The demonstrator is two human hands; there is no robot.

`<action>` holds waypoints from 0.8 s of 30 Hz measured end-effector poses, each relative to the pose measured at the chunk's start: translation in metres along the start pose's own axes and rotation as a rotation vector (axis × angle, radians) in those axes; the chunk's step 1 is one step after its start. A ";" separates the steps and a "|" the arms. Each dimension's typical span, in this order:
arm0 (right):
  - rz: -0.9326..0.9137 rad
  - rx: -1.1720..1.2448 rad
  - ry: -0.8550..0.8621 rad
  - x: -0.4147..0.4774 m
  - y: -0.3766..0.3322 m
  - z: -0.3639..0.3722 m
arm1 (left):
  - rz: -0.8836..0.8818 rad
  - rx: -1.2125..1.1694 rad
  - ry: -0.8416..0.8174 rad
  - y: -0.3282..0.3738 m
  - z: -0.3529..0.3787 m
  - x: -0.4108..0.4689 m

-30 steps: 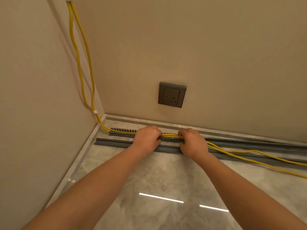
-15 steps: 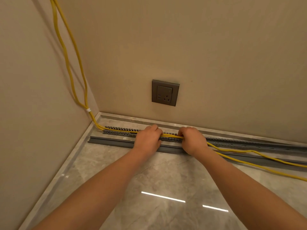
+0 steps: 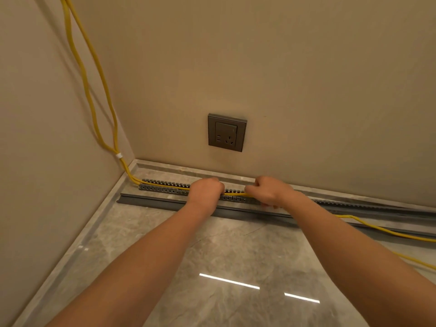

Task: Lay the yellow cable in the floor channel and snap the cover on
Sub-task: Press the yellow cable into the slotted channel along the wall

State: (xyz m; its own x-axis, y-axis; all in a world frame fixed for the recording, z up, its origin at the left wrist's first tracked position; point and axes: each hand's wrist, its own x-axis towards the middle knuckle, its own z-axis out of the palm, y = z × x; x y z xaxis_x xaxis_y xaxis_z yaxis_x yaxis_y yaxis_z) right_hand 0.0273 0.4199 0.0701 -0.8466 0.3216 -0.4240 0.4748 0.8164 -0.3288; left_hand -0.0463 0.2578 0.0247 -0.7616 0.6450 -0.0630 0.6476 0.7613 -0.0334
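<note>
Yellow cable (image 3: 165, 184), a doubled run, drops down the corner at ten o'clock, passes a white tie (image 3: 119, 156) and enters the slotted grey floor channel (image 3: 162, 187) along the wall foot. Head view only. Our left hand (image 3: 205, 190) sits fisted on the channel at twelve o'clock, fingers curled and pressed together over the cable. Our right hand (image 3: 269, 191), just beside it toward one o'clock, has its fingers closed in a pinch on the cable, so far as the knuckles let us judge. Past the right hand the cable lies loose on the marble floor (image 3: 224, 251), trailing to three o'clock. Cover strip (image 3: 151, 201) lies flat just in front of the channel, not yet fitted. Wall socket (image 3: 227, 132) above.

Judgement: seating is partway. Best to pin the seated stretch with the left, feed slack with the right, keeping both strands between the slotted walls.
</note>
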 end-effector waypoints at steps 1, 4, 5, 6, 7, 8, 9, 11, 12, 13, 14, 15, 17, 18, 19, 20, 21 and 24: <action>0.022 0.027 0.006 0.002 0.001 -0.001 | -0.003 0.009 -0.005 0.001 0.000 0.000; 0.078 -0.001 0.072 0.009 0.004 0.001 | -0.007 0.072 -0.018 0.005 -0.003 0.000; 0.089 0.018 0.077 0.011 0.004 0.002 | -0.001 0.105 -0.028 0.007 -0.006 0.000; 0.092 0.043 0.072 0.013 0.004 0.001 | 0.004 0.136 -0.043 0.010 -0.008 0.000; 0.086 0.056 0.075 0.015 0.004 0.001 | 0.007 0.163 -0.058 0.012 -0.011 0.001; 0.075 0.050 0.091 0.016 0.004 0.000 | 0.006 0.186 -0.071 0.014 -0.013 0.002; 0.061 0.030 0.119 0.017 0.004 0.000 | 0.006 0.203 -0.085 0.016 -0.015 0.003; 0.034 -0.040 0.178 0.018 0.004 0.002 | 0.023 0.233 -0.106 0.019 -0.019 0.004; 0.021 -0.077 0.197 0.018 0.003 0.005 | 0.042 0.250 -0.112 0.022 -0.020 0.004; 0.012 -0.108 0.212 0.018 0.004 0.008 | 0.065 0.271 -0.120 0.025 -0.020 0.003; 0.009 -0.130 0.222 0.018 0.004 0.012 | 0.088 0.292 -0.123 0.027 -0.019 0.001; 0.007 -0.145 0.233 0.018 0.005 0.015 | 0.104 0.305 -0.118 0.028 -0.017 0.000; 0.000 -0.160 0.250 0.019 0.006 0.021 | 0.119 0.282 -0.072 0.027 -0.012 -0.001; -0.003 -0.160 0.254 0.020 0.007 0.023 | 0.125 0.239 -0.029 0.026 -0.007 -0.002; -0.003 -0.151 0.258 0.021 0.008 0.023 | 0.140 0.186 0.019 0.025 -0.002 -0.002; -0.002 -0.136 0.258 0.021 0.008 0.023 | 0.162 0.131 0.056 0.027 0.003 -0.002; -0.005 -0.118 0.256 0.022 0.009 0.023 | 0.186 0.082 0.080 0.031 0.006 -0.002; -0.031 -0.054 0.261 0.023 0.014 0.024 | 0.182 -0.010 0.106 0.049 0.011 -0.003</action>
State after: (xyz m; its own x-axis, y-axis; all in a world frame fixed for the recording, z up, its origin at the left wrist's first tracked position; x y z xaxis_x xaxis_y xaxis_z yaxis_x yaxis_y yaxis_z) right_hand 0.0208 0.4273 0.0354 -0.8972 0.4034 -0.1798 0.4402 0.8498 -0.2898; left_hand -0.0118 0.2926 0.0124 -0.6310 0.7749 0.0378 0.7747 0.6319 -0.0212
